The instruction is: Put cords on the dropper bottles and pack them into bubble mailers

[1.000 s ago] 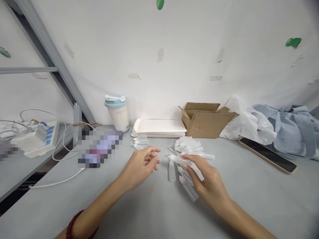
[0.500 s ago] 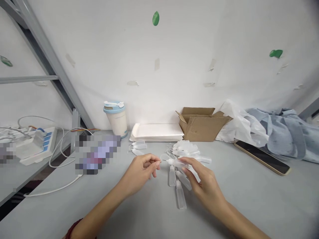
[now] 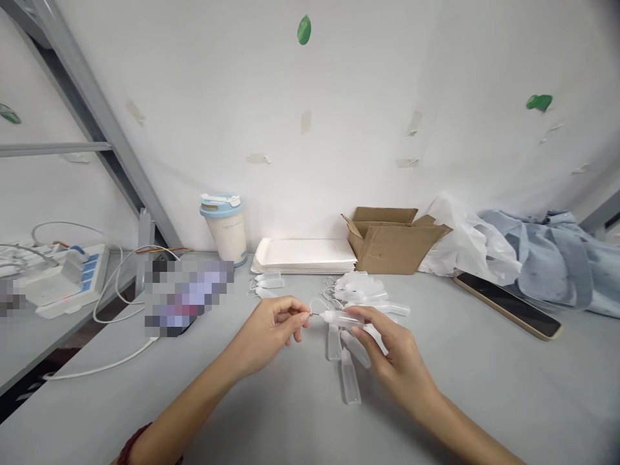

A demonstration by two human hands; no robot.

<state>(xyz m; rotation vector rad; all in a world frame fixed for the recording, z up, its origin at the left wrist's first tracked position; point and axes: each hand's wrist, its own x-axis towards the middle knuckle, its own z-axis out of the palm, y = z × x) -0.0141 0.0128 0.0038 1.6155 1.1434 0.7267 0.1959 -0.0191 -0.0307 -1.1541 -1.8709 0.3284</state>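
Note:
My right hand [image 3: 390, 339] has its thumb and index finger closed around a small translucent needle-tip squeeze bottle [image 3: 340, 318], held sideways with the needle to the left. At the needle's far end, the thumb and index finger of my left hand [image 3: 278, 329] are pinched together. A thin white looped strap [image 3: 317, 302] arches from the bottle's neck to those fingertips; whatever tiny part is between them is hidden. Under and behind the held bottle lies a pile of similar bottles [image 3: 358, 287]. One loose bottle [image 3: 351, 381] points toward me. Several more bottles [image 3: 268, 283] lie apart, beyond my left hand.
Along the wall stand a lidded paper cup [image 3: 227, 232], a stack of white padded envelopes [image 3: 305, 253] and an open cardboard box [image 3: 392, 248]. To the right are a plastic bag [image 3: 469, 245], a phone [image 3: 508, 307] and blue cloth [image 3: 557, 258]. Cables and a power strip [image 3: 94, 278] occupy the left.
Both hands keep the same hold at nearly the same place. The whole view has shifted very slightly; nothing has visibly been picked up or let go.

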